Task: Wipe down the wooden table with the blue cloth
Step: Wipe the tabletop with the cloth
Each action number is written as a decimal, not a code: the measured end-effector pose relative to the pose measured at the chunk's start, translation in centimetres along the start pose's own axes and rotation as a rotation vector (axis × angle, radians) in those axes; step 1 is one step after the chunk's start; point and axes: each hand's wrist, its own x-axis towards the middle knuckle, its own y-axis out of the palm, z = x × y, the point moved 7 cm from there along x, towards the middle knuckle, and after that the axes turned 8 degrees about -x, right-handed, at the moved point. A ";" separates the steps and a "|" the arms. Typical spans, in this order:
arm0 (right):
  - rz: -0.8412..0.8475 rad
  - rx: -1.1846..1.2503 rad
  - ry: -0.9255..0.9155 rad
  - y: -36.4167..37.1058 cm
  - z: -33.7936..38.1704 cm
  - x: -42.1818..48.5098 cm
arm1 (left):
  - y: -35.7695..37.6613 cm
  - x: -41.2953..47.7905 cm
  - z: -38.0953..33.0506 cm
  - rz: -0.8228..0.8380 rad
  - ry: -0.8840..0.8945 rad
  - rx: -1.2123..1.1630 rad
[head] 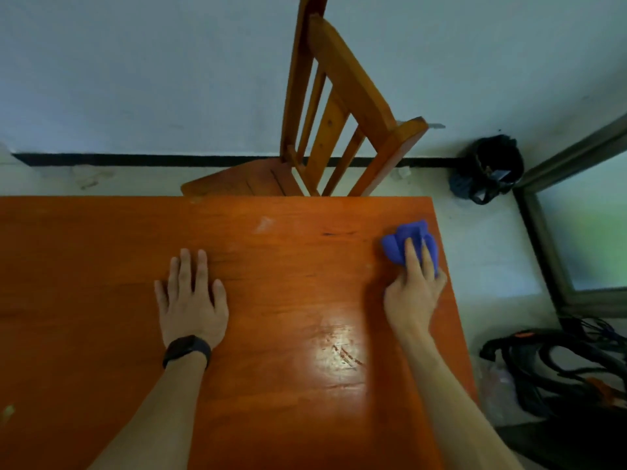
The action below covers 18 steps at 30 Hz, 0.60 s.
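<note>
— Where gripped under the right hand (415, 290), crumpled blue cloth (405, 244) at three o'clock on the glossy orange-brown wooden table (288, 283), near its right edge.
— Grip?
— Fingers curled over the bunched fabric, pressing it down.
— Left hand (191, 300)?
— Spread flat on the wood at nine o'clock of the cloth, well apart; black wristband (186, 351) on the wrist.
— Beyond?
— Slatted wooden chair (342, 79) at twelve; black bag (492, 167) at two.
</note>
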 end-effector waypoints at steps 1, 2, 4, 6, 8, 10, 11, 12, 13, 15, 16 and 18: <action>0.037 0.046 -0.113 1.3 4.2 -1.3 | 0.0 0.0 0.1 -0.005 -0.004 -0.002; 0.092 0.085 -0.229 2.6 8.5 -2.6 | 0.0 0.0 0.1 -0.015 -0.007 -0.007; 0.194 0.107 -0.490 5.4 16.9 -5.0 | 0.1 0.1 0.2 -0.032 -0.020 -0.023; 0.278 0.067 -0.737 8.4 23.5 -6.4 | 0.1 0.2 0.5 -0.051 -0.035 -0.044; 0.370 -0.036 -0.889 11.3 27.4 -6.8 | 0.3 0.2 0.7 -0.066 -0.036 -0.059; 0.448 -0.150 -0.971 13.6 28.7 -6.6 | 0.3 0.3 0.8 -0.086 -0.027 -0.070; 0.459 -0.187 -0.993 14.1 28.5 -6.2 | 0.2 0.4 0.8 -0.092 -0.025 -0.072; 0.442 -0.204 -0.976 14.1 27.8 -5.5 | 0.2 0.3 0.8 -0.093 -0.022 -0.069; 0.417 -0.214 -0.917 14.0 26.5 -4.2 | 0.2 0.3 0.8 -0.092 -0.021 -0.070; 0.360 -0.236 -0.718 12.8 22.8 -1.1 | 0.0 0.2 0.7 -0.086 -0.023 -0.080; 0.339 -0.255 -0.612 12.0 20.5 0.4 | -0.1 0.2 0.7 -0.083 -0.021 -0.085; 0.325 -0.261 -0.384 9.8 15.9 2.7 | -0.1 0.1 0.7 -0.075 -0.011 -0.084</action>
